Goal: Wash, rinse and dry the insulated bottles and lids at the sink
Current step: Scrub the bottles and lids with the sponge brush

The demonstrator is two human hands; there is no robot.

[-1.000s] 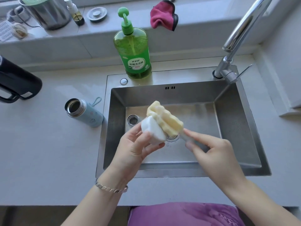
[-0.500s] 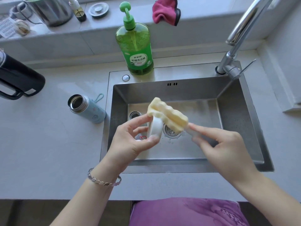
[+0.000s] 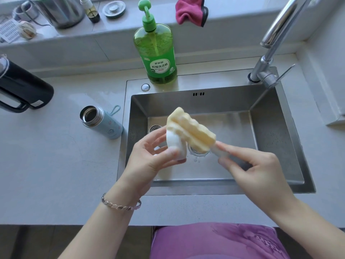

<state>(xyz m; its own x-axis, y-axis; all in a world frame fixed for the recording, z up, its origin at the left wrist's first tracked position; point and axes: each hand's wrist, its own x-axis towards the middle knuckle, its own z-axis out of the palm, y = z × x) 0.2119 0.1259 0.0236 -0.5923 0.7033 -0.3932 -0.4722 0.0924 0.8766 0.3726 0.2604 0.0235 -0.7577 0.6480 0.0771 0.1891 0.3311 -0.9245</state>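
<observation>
White rounded plastic lid [image 3: 176,146] is held over the near half of the brushed steel sink [image 3: 270,139], so that suds and drips fall into the basin rather than onto the pale grey worktop [image 3: 56,174]. It is clamped in the grip of the left hand [image 3: 149,161], with the thumb on one side and the fingertips on the other. It is tilted so that one face is offered toward two o'clock.

Against that face the yellow ribbed sponge brush [image 3: 190,129] is pressed. Its pale handle is pinched in the grip of the right hand [image 3: 252,171], which comes in from four o'clock. Scrubbing of the lid is judged to be the step in hand, with rinsing and drying not yet done.

Below the brush the round drain [image 3: 197,154] is partly seen. At ten o'clock on the sink floor a small steel ring-shaped part [image 3: 154,128] lies, too hidden to be identified.

At nine o'clock of the sink a pale blue insulated bottle [image 3: 104,124] rests uncapped on the worktop, apparently parked within reach for its turn. Farther out at ten o'clock a black handled flask [image 3: 24,88] is set. At twelve o'clock a green pump bottle of detergent [image 3: 156,55] stands on the sink's back rim. At one o'clock the chrome tap [image 3: 274,40] is mounted, and no water is seen running.
</observation>
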